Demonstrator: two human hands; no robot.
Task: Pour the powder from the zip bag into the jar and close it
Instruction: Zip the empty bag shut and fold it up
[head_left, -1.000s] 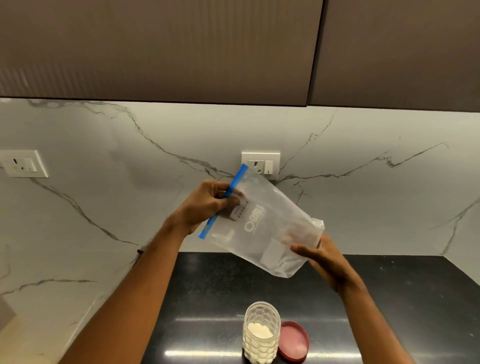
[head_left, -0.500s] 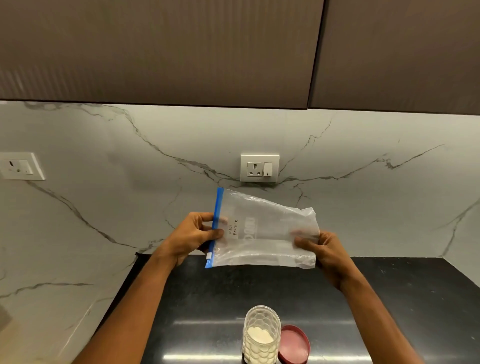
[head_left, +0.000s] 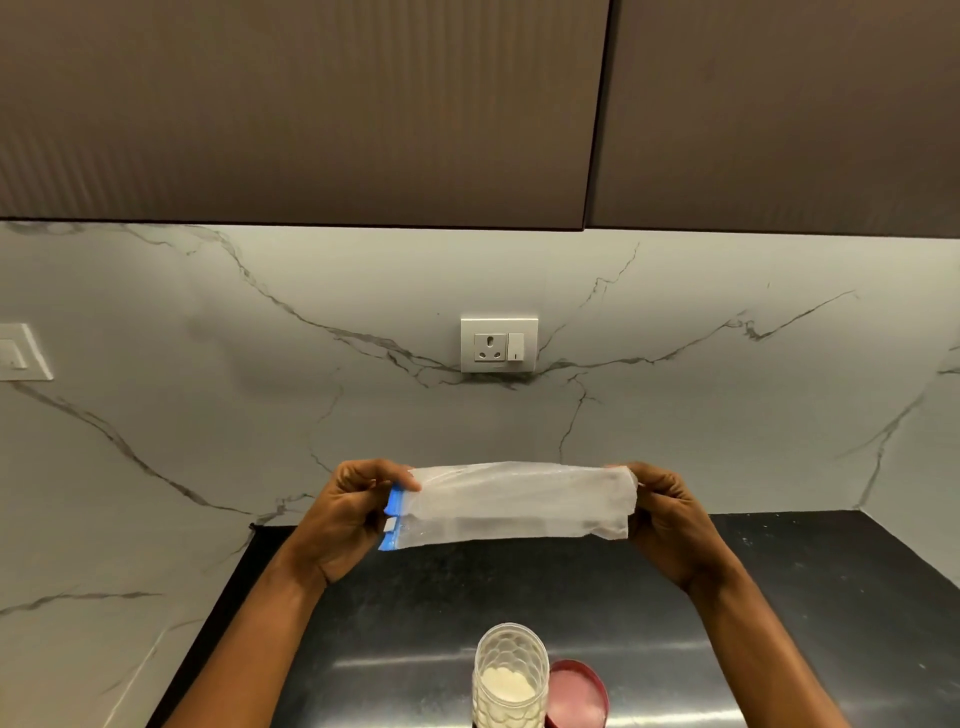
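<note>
Flattened and turned level since a moment ago, the zip bag (head_left: 519, 506) now stretches as a narrow, folded band of thin translucent plastic between both hands, above the counter. Fingertips of the left hand (head_left: 347, 517) are pinched together on its blue zipper end; those of the right hand (head_left: 670, 519) are clamped on the crumpled opposite end. Below, near the front edge of the glossy, speckled black counter (head_left: 805, 597), stands the jar (head_left: 510, 675), clear with a honeycomb-embossed wall, open and holding white powder (head_left: 506, 685). Just beside it on the right lies the round pink lid (head_left: 577, 693). Open counter lies between bag and jar and out to the right corner. Behind rises a veined marble wall with a white socket (head_left: 498, 344), dark ribbed cabinets (head_left: 311, 104) overhead.
</note>
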